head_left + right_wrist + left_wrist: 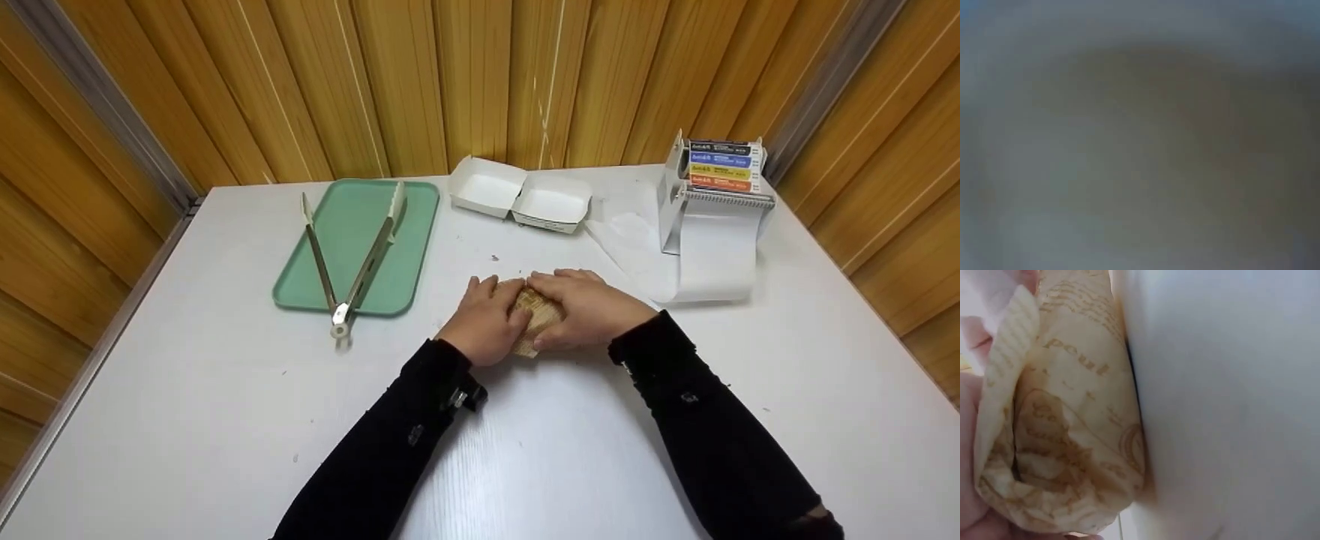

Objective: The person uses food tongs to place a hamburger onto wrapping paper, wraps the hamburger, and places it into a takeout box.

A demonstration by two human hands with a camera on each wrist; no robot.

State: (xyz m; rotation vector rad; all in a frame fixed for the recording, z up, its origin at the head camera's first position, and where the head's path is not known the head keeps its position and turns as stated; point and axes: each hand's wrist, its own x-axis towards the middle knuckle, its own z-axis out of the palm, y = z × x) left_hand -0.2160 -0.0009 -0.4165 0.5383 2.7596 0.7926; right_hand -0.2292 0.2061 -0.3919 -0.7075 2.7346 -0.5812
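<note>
A bundle wrapped in tan, brown-printed paper (536, 309) lies on the white table between the two hands in the head view. From the left, my left hand (484, 324) grips it, thumb on the near side and fingers over the far side. My right hand (591, 309) holds the opposite side in the same way. In the left wrist view, the bundle's paper (1084, 377) shows a folded, crumpled end with an open pocket; parts of the left hand (970, 439) appear along the edge. What the paper encloses is hidden. The right wrist view is too blurred to read.
Metal tongs (373, 259) lie spread across a green tray (341, 240) at the left. An unfolded white paper box (487, 186) stands at the back. Back right is a dispenser with coloured label boxes (720, 166) and a hanging white sheet (716, 259).
</note>
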